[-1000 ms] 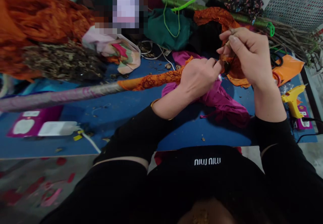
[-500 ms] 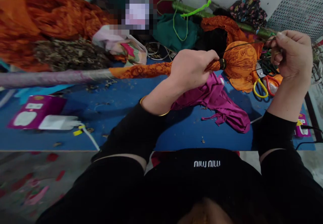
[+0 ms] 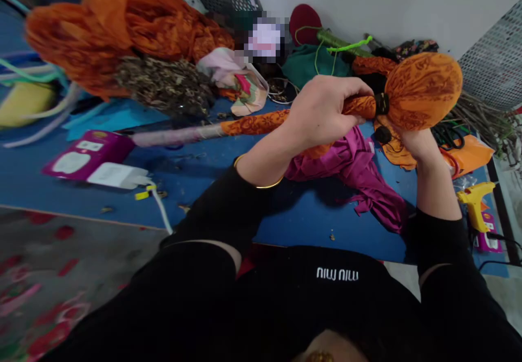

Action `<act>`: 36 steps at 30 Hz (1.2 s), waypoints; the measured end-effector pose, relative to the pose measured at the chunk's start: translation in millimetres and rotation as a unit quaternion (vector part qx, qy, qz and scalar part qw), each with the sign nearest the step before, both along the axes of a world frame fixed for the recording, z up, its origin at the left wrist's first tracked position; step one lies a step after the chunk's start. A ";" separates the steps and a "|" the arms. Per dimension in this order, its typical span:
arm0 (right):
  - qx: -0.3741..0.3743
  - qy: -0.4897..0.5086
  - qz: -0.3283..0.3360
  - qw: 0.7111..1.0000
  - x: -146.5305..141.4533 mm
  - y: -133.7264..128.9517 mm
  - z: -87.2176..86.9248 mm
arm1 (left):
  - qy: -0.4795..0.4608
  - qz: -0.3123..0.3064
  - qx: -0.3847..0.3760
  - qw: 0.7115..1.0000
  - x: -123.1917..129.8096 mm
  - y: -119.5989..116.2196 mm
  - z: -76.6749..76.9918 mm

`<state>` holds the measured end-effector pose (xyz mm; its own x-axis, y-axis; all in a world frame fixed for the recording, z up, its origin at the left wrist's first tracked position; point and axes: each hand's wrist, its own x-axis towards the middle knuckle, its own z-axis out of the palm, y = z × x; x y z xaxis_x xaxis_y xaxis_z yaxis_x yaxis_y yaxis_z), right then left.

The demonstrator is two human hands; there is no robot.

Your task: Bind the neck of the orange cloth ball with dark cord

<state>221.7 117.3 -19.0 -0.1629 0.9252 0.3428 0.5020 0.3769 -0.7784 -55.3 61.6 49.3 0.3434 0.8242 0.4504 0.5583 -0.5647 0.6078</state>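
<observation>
Blue tabletop [image 3: 310,226] below; above it, a long rod wrapped in orange patterned cloth [image 3: 253,123] runs left to right, tilting slightly upward, bulbous end rightward. Your left hand [image 3: 320,109] grips it. Your right hand [image 3: 418,140], earlier drawing dark thread rightward, is behind the bulb; whether its fingers are closed, you cannot tell.

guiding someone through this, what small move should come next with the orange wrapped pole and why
I'd probably roll the orange-wrapped pole slightly with the left hand to check the dark band: only its near side shows where it cinches the cloth beside the round end, and the right hand has its fingers hidden behind that end.
</observation>
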 end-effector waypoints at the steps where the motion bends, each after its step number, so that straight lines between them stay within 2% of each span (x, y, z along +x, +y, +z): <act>1: -0.017 0.047 0.009 0.999 -10.2 -6.8 0.2 | -0.010 0.000 0.000 1.000 -2.0 1.5 1.4; 3: -0.030 0.133 0.031 0.990 -30.4 -18.4 -0.1 | -0.028 -0.005 -0.004 1.000 -4.3 3.4 4.2; 5: -0.019 0.172 0.055 0.983 -46.9 -26.1 -0.4 | -0.039 -0.011 -0.012 0.999 -4.4 3.8 6.7; 7: -0.004 0.164 0.082 0.983 -57.3 -31.3 1.0 | -0.041 -0.013 -0.022 0.999 -3.1 3.6 8.4; 9: 0.021 0.111 0.108 0.988 -62.6 -38.0 5.3 | -0.040 -0.008 -0.029 0.999 -1.7 4.5 8.9; 10: 0.048 0.074 0.108 0.990 -64.0 -42.8 8.4 | -0.040 -0.002 -0.029 0.999 -1.2 5.7 8.8; 12: 0.136 -0.004 0.068 0.988 -66.1 -55.0 15.6 | -0.042 0.009 -0.028 0.999 -0.7 9.3 7.9; 14: 0.243 -0.033 0.017 0.969 -68.3 -67.0 22.0 | -0.045 0.011 -0.032 0.998 -0.1 13.9 6.0; 15: 0.284 -0.022 0.012 0.958 -69.6 -71.2 24.3 | -0.047 0.008 -0.035 0.998 0.6 16.4 4.4; 17: 0.311 0.018 0.064 0.948 -72.1 -74.1 26.5 | -0.052 -0.001 -0.042 0.998 3.1 21.2 -0.7; 19: 0.280 0.073 0.133 0.948 -74.6 -70.5 25.6 | -0.048 -0.012 -0.045 0.998 7.1 25.6 -8.3; 21: 0.226 0.145 0.146 0.952 -77.3 -64.9 23.1 | -0.032 -0.025 -0.046 0.998 12.0 28.7 -16.8; 25: 0.144 0.267 0.037 0.952 -84.8 -65.0 20.8 | -0.007 -0.001 -0.025 1.000 21.5 27.4 -26.2; 27: 0.117 0.265 0.000 0.957 -88.5 -72.5 22.5 | 0.006 0.034 -0.031 0.999 25.3 23.2 -25.5; 30: 0.097 0.241 -0.014 0.965 -92.1 -85.8 25.9 | 0.022 0.055 -0.047 0.997 28.9 16.7 -22.8; 36: 0.130 0.215 -0.019 0.968 -96.1 -98.9 26.9 | 0.015 0.064 -0.043 0.997 29.7 15.5 -29.7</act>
<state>125.6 18.4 7.9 0.0788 0.8014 0.5929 0.1706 0.5752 -0.8000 -25.6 77.1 19.6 0.2460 0.8972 0.3667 0.6406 -0.4345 0.6331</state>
